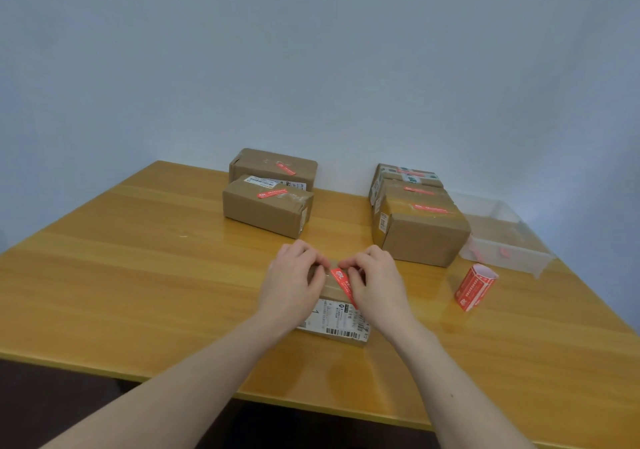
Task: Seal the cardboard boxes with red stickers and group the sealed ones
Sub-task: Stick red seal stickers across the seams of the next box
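Note:
A small cardboard box (334, 324) with a white shipping label lies in front of me on the wooden table (138, 275). A red sticker (341, 280) runs along its top seam. My left hand (291, 286) rests on the box's left side, fingertips at the sticker's far end. My right hand (375, 282) covers the right side, its fingers curled and pressing on the sticker. Two boxes with red stickers (268, 206) stand at the back centre. Three more stickered boxes (420, 230) stand in a row at the back right.
A roll of red stickers (474, 287) lies on the table to the right. Behind it is a clear plastic tray (509, 240) holding a few red scraps. A pale wall rises behind the table.

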